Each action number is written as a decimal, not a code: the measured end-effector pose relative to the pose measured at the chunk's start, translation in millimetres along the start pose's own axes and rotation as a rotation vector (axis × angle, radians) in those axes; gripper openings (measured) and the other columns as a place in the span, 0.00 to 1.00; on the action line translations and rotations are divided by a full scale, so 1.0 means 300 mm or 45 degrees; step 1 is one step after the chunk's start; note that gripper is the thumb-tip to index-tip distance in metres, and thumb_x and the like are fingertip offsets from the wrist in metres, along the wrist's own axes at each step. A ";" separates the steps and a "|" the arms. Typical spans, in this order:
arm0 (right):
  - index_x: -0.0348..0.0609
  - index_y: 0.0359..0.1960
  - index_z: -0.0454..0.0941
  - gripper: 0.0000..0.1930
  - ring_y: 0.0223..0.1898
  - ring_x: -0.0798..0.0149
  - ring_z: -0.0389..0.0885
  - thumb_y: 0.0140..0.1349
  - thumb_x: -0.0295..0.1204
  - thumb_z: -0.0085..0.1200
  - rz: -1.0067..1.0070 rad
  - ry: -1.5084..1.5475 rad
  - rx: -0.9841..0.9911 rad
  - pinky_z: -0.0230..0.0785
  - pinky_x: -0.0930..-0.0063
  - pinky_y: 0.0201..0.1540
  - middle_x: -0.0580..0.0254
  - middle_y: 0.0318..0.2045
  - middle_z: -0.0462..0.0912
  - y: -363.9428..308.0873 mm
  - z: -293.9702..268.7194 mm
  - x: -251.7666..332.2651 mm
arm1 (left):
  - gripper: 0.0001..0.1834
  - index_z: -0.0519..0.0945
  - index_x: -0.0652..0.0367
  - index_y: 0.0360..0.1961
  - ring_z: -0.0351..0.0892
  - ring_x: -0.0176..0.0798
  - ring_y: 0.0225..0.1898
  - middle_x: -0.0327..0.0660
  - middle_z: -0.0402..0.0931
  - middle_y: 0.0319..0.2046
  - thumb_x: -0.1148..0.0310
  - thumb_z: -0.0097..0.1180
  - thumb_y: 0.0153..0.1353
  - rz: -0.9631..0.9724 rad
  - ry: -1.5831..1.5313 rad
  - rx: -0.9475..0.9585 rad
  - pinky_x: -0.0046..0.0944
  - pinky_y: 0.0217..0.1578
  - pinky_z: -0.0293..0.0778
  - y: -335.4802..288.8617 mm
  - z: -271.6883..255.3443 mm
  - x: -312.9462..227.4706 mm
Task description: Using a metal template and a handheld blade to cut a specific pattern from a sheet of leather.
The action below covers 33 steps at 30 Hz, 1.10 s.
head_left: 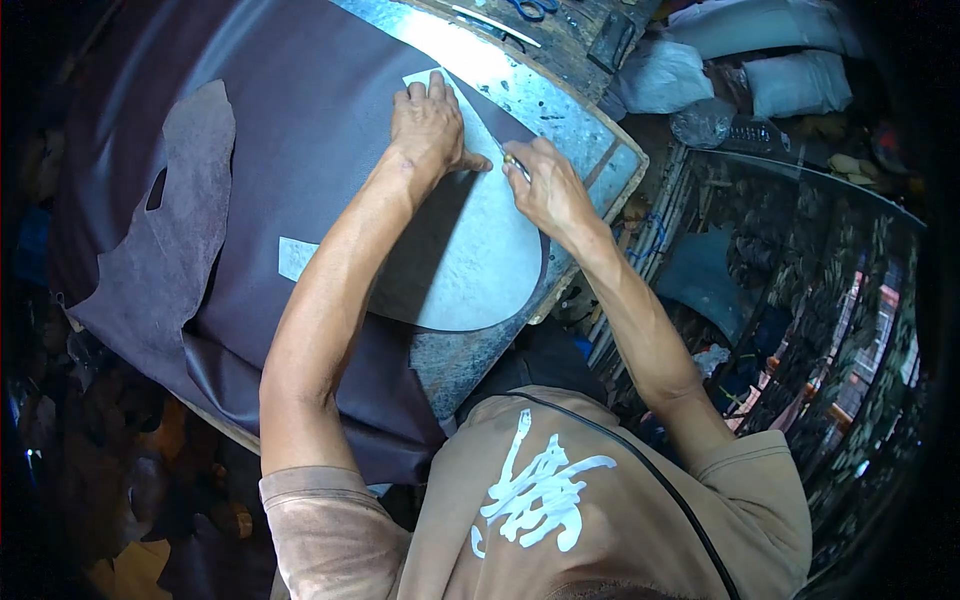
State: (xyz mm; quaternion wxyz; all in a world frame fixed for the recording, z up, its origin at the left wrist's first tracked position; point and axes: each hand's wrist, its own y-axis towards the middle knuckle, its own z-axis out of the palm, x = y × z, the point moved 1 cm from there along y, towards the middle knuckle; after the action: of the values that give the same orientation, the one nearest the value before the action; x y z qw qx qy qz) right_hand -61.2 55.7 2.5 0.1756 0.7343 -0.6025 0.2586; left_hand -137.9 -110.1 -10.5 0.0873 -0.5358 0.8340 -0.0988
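A large pale template (490, 260) with a rounded near end lies flat on dark brown leather (310, 90). My left hand (430, 125) presses down on its far part, fingers stretched and thumb spread toward the right edge. At that edge my right hand (550, 190) grips a slim knife (514, 163) with a yellowish handle. The knife's thin tip points away to the far left, close to the template's border; whether it touches the leather is too small to tell. My left forearm partly covers the template, whose narrow end (296, 258) shows to its left.
A rough-backed leather scrap (190, 170) lies on the left of the sheet. Under the leather is a worn metal-topped table (620, 175). Blue-handled scissors (535, 8) and a white strip (495, 25) lie beyond. Wrapped bundles (800, 80) fill the far right.
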 end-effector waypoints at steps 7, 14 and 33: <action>0.30 0.46 0.77 0.14 0.41 0.37 0.78 0.61 0.26 0.53 0.084 0.025 0.065 0.72 0.52 0.44 0.35 0.37 0.76 -0.128 -0.023 -0.011 | 0.43 0.76 0.70 0.47 0.75 0.54 0.48 0.51 0.73 0.47 0.41 0.69 0.41 0.115 -0.074 -0.096 0.49 0.43 0.73 -0.063 0.050 -0.066; 0.31 0.46 0.78 0.14 0.42 0.37 0.78 0.60 0.26 0.53 0.040 0.022 0.004 0.72 0.52 0.46 0.35 0.40 0.77 -0.125 -0.015 -0.051 | 0.37 0.75 0.68 0.41 0.73 0.51 0.46 0.50 0.70 0.41 0.48 0.72 0.37 0.075 -0.208 -0.187 0.46 0.44 0.72 -0.218 0.066 -0.241; 0.28 0.45 0.76 0.15 0.42 0.36 0.76 0.60 0.27 0.53 0.222 0.152 -0.003 0.69 0.52 0.47 0.35 0.38 0.77 -0.451 -0.021 -0.019 | 0.48 0.74 0.74 0.44 0.72 0.55 0.48 0.55 0.70 0.44 0.37 0.70 0.37 0.041 -0.118 -0.200 0.49 0.44 0.72 -0.222 0.076 -0.260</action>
State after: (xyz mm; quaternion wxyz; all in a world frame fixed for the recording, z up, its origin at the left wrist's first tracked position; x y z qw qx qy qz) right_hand 68.9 92.7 11.5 0.1889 0.6621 -0.6530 0.3155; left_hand -41.7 -67.6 -12.4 0.0850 -0.5316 0.8427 -0.0065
